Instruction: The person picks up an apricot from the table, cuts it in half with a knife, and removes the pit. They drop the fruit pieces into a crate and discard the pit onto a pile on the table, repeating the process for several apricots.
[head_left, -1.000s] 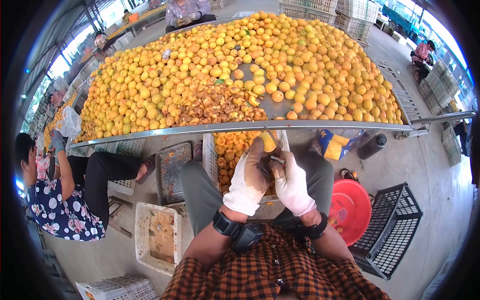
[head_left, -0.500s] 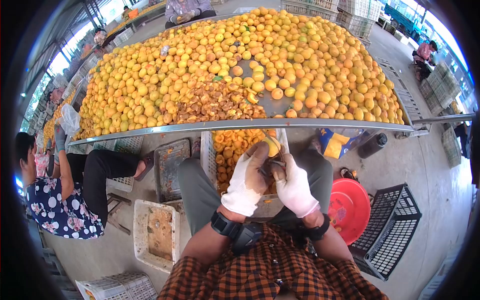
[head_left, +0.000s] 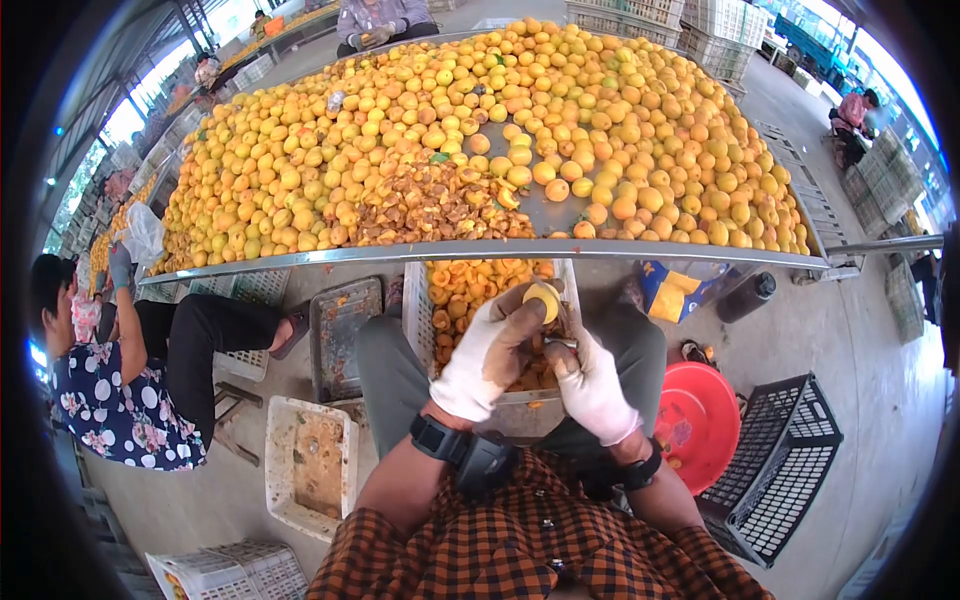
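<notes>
My left hand (head_left: 490, 352), in a stained white glove, holds a yellow apricot (head_left: 543, 300) between thumb and fingers. Just to its right, my right hand (head_left: 592, 385), also gloved, has its fingers closed; what they hold is too small and hidden to name. Both hands are above a white crate (head_left: 418, 310) of orange apricot pieces (head_left: 455, 300) between my knees. Beyond them is a metal-edged table (head_left: 480, 250) heaped with whole apricots (head_left: 660, 130). A pile of brownish cut pieces (head_left: 430, 205) lies near its front edge.
A person (head_left: 130, 390) sits at the left, and another is across the table. A grey tray (head_left: 343, 335) and a white tray (head_left: 308, 465) lie left of my legs. At the right are a red basin (head_left: 700, 425), a black crate (head_left: 780, 470) and a dark bottle (head_left: 747, 296).
My left hand has moved slightly left, away from my right hand, and turned the apricot so a pale yellow face shows. My right hand has shifted slightly down.
</notes>
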